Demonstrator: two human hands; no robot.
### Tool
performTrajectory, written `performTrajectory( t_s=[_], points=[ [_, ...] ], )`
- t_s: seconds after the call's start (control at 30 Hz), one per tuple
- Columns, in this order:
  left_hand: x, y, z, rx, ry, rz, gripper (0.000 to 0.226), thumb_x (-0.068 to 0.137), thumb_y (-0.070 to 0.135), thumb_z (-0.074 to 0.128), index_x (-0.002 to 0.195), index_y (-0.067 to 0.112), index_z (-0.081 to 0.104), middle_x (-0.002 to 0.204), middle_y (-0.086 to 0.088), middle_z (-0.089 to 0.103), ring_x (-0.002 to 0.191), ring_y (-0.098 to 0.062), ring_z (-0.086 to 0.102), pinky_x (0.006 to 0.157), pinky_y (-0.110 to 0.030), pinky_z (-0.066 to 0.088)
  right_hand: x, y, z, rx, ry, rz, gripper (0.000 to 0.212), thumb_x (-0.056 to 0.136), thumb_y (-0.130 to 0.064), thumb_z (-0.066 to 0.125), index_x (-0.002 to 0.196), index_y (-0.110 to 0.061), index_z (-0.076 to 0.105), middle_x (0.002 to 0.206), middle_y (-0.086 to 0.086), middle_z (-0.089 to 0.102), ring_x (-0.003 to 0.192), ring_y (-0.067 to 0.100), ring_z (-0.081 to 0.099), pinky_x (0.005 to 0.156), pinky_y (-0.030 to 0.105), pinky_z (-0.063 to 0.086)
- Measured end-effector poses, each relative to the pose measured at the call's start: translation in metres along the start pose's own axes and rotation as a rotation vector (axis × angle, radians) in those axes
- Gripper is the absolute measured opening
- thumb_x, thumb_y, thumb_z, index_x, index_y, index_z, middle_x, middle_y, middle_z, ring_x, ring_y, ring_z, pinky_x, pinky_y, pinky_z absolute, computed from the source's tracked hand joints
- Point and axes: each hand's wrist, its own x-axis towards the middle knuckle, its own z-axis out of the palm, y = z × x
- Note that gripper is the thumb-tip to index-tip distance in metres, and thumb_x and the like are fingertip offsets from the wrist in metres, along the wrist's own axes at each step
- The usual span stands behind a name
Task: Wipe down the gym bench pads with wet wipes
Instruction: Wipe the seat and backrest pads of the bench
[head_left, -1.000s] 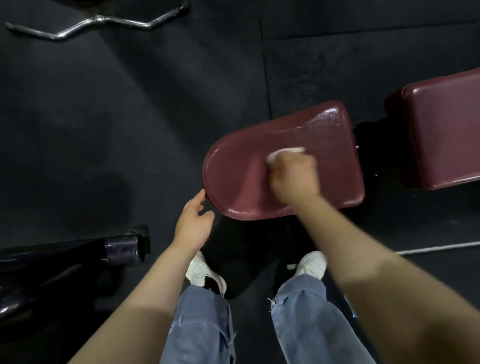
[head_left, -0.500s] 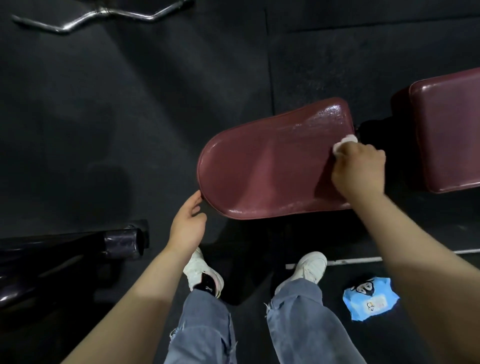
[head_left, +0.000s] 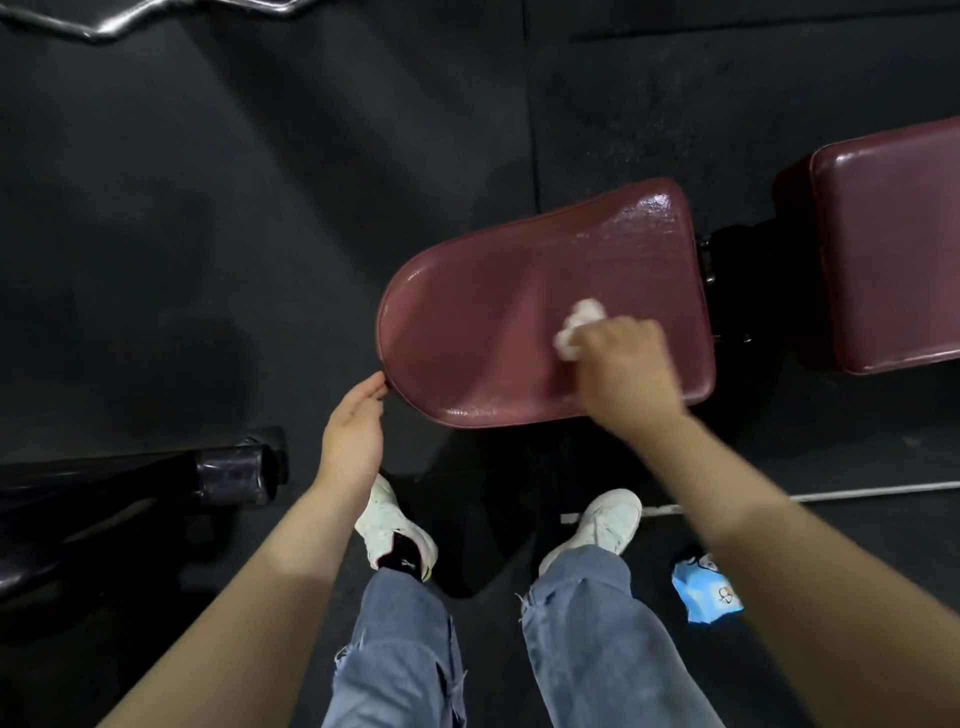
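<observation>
The right hand (head_left: 621, 366) squeezes a white wet wipe (head_left: 576, 325) onto the red seat pad (head_left: 478, 332) to rub it clean, while the left hand (head_left: 353, 431), fingers straight, touches the pad's round end, likely to steady it.

A: What does the seat look like?
B: A maroon vinyl seat pad (head_left: 493, 332), rounded at its left end and squared at its right, lies flat and glistens along its far right corner and near edge

A: And the wipe?
B: A crumpled white wet wipe (head_left: 579, 325) sits bunched on the pad's right half, partly under a hand

A: Any other padding?
B: A second maroon vinyl back pad (head_left: 888, 249) lies just right of the seat, across a dark gap

A: The wipe supply?
B: A light blue wet-wipe packet (head_left: 704, 592) lies on the dark floor, near the seat pad's right end, partly hidden
</observation>
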Motion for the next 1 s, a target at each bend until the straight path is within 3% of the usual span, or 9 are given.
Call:
performTrajectory(
  t_s=[0.1, 0.17, 0.27, 0.4, 0.5, 0.63, 0.8, 0.87, 1.0],
  points=[
    [-0.004, 0.0, 0.002, -0.014, 0.013, -0.01, 0.047, 0.096, 0.01, 0.035, 0.134, 0.027, 0.057, 0.133, 0.01, 0.059, 0.127, -0.007, 0.049, 0.113, -0.031, 0.034, -0.025, 0.068, -0.018, -0.046, -0.004, 0.448, 0.023, 0.073, -0.013, 0.048, 0.084, -0.02, 0.068, 0.077, 0.012, 0.067, 0.068, 0.038, 0.061, 0.062, 0.037, 0.041],
    [-0.004, -0.001, 0.002, -0.029, 0.035, -0.008, 0.047, 0.096, 0.01, 0.035, 0.132, 0.029, 0.059, 0.131, 0.01, 0.059, 0.126, -0.007, 0.05, 0.113, -0.031, 0.035, -0.027, 0.066, -0.012, 0.08, 0.087, 0.669, 0.027, 0.073, -0.016, 0.047, 0.09, -0.017, 0.069, 0.083, 0.016, 0.068, 0.077, 0.041, 0.062, 0.069, 0.04, 0.041],
    [-0.007, 0.0, 0.005, -0.038, 0.04, 0.01, 0.047, 0.097, 0.008, 0.034, 0.13, 0.029, 0.058, 0.131, 0.01, 0.059, 0.126, -0.006, 0.051, 0.112, -0.029, 0.035, -0.011, -0.011, 0.013, 0.208, 0.122, 0.479, 0.025, 0.066, -0.014, 0.055, 0.087, -0.017, 0.069, 0.084, 0.013, 0.071, 0.077, 0.039, 0.066, 0.066, 0.037, 0.047],
    [-0.008, 0.001, 0.005, -0.034, 0.043, 0.014, 0.047, 0.096, 0.008, 0.035, 0.133, 0.026, 0.057, 0.133, 0.007, 0.059, 0.125, -0.009, 0.052, 0.109, -0.03, 0.037, 0.016, -0.129, 0.035, 0.195, -0.116, -0.06, 0.036, 0.065, -0.01, 0.062, 0.1, -0.019, 0.068, 0.105, 0.006, 0.069, 0.104, 0.034, 0.061, 0.077, 0.035, 0.038],
    [-0.005, 0.003, 0.004, -0.018, 0.042, 0.002, 0.046, 0.096, 0.009, 0.036, 0.132, 0.027, 0.058, 0.133, 0.005, 0.059, 0.124, -0.009, 0.052, 0.109, -0.03, 0.037, 0.019, -0.113, 0.03, 0.249, -0.052, -0.254, 0.033, 0.055, -0.007, 0.07, 0.087, -0.018, 0.067, 0.086, 0.004, 0.067, 0.08, 0.029, 0.062, 0.07, 0.035, 0.027],
    [-0.005, 0.003, 0.005, -0.012, 0.054, -0.002, 0.046, 0.096, 0.009, 0.034, 0.13, 0.028, 0.058, 0.133, 0.006, 0.058, 0.123, -0.008, 0.052, 0.111, -0.031, 0.036, -0.015, 0.0, 0.009, 0.094, 0.009, -0.039, 0.024, 0.062, -0.008, 0.059, 0.08, -0.022, 0.066, 0.08, 0.005, 0.066, 0.066, 0.033, 0.063, 0.054, 0.033, 0.038],
    [-0.01, 0.001, 0.011, -0.038, 0.081, 0.015, 0.047, 0.097, 0.008, 0.034, 0.134, 0.025, 0.057, 0.132, 0.009, 0.059, 0.124, -0.007, 0.053, 0.109, -0.028, 0.038, -0.068, 0.061, -0.004, 0.011, 0.017, 0.497, 0.016, 0.079, -0.011, 0.054, 0.086, -0.012, 0.068, 0.073, 0.017, 0.065, 0.068, 0.04, 0.058, 0.065, 0.041, 0.04],
    [-0.012, 0.0, 0.014, -0.052, 0.098, 0.014, 0.047, 0.097, 0.008, 0.035, 0.135, 0.027, 0.056, 0.132, 0.01, 0.058, 0.124, -0.008, 0.053, 0.11, -0.029, 0.038, -0.063, 0.031, 0.004, 0.041, -0.005, 0.465, 0.019, 0.074, -0.006, 0.059, 0.085, -0.016, 0.069, 0.075, 0.014, 0.068, 0.068, 0.038, 0.061, 0.061, 0.037, 0.038],
    [-0.015, -0.001, 0.02, -0.062, 0.129, 0.013, 0.048, 0.096, 0.009, 0.035, 0.135, 0.027, 0.057, 0.128, 0.012, 0.06, 0.122, -0.007, 0.054, 0.111, -0.031, 0.039, -0.028, -0.078, 0.027, 0.082, -0.125, 0.084, 0.03, 0.056, -0.008, 0.063, 0.085, -0.017, 0.067, 0.087, 0.018, 0.069, 0.073, 0.035, 0.064, 0.057, 0.031, 0.028]
  ],
)
